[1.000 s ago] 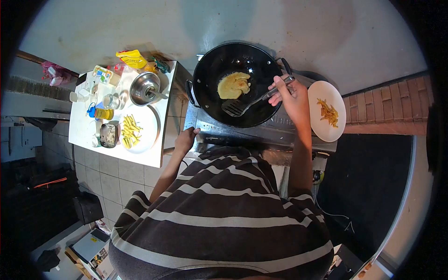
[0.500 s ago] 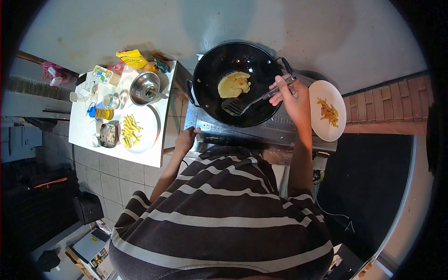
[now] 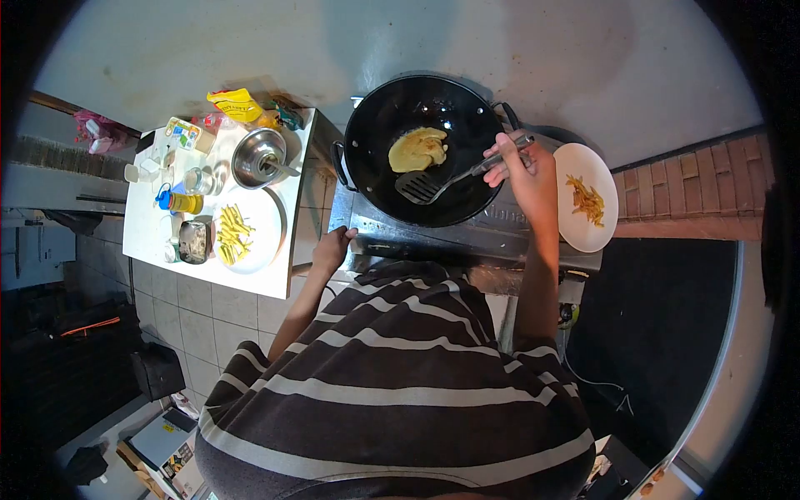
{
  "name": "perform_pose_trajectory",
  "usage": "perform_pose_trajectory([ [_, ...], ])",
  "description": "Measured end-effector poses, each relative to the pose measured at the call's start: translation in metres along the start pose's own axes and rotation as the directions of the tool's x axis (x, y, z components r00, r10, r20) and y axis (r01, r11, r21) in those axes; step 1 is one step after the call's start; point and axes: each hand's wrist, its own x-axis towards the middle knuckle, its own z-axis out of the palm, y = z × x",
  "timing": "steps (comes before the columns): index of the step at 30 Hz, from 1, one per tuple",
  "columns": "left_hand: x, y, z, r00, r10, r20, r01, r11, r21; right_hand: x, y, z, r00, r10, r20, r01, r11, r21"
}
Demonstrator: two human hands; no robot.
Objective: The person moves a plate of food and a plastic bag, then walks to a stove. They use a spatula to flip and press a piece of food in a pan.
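Note:
A slotted spatula point(image 3: 427, 190) is gripped by its handle in my right hand point(image 3: 525, 167), fingers closed around it. Its blade rests low inside the black wok point(image 3: 467, 125), just below a folded, yellow egg-like piece point(image 3: 417, 150). The wok stands on a metal gas stove point(image 3: 400, 225). At the stove's front left corner is my left hand point(image 3: 335, 248), its fingers curled in; what they hold is hidden. Right of my right hand, a white plate point(image 3: 600, 225) carries browned fries point(image 3: 585, 200).
On the left, a white table point(image 3: 267, 287) holds a plate point(image 3: 265, 250) of pale fries point(image 3: 233, 233), a steel bowl point(image 3: 250, 158), an oil bottle point(image 3: 185, 202), jars and a yellow packet point(image 3: 236, 105). A brick ledge point(image 3: 692, 187) runs along the right.
My right hand and the spatula have shifted very slightly to the right, with the blade still near the yellow piece. The left hand has stayed in place.

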Motion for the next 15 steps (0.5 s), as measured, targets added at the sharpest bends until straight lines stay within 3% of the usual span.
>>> perform_pose_trajectory([
  [15,-0.0023,0.0017,-0.0021,0.999,0.035,-0.005,-0.035,0.999,-0.005,-0.0011,0.0016,-0.004,0.999,-0.004,-0.033,0.004,1.0,-0.011],
])
